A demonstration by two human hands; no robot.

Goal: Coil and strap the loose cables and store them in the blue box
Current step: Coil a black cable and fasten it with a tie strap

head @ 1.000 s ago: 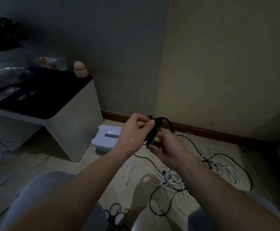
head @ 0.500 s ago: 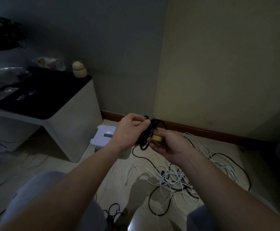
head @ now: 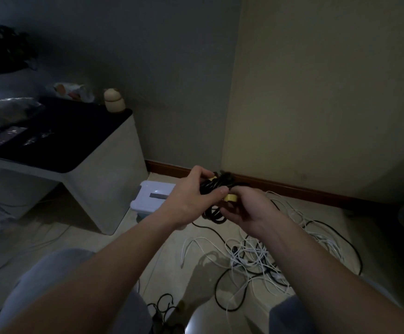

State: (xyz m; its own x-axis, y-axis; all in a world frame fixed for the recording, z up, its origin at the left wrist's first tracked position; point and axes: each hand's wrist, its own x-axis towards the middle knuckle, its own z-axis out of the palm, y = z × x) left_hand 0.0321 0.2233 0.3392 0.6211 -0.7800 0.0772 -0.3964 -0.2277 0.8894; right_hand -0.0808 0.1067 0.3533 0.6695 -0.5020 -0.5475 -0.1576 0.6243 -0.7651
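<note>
The left hand [head: 191, 196] grips the black coil [head: 216, 189], with its fingers curled over the top and the thumb on the near side. The right hand [head: 251, 210] pinches the yellow strap [head: 230, 197], which since half a second ago also shows at the coil's far edge. The coil is held above the floor, right of the box [head: 151, 201]. Loose cables [head: 256, 257] lie tangled nearer.

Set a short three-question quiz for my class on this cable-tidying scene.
1. True or false: the black coil lies on the floor.
2. Where is the box? A) on the floor by the table; B) on the table; C) on a lap.
3. Fill in: the strap on the coil is ___.
Key: 1 false, the left hand grips it and the right hand pinches the strap. 2 A. 3 yellow.
</note>
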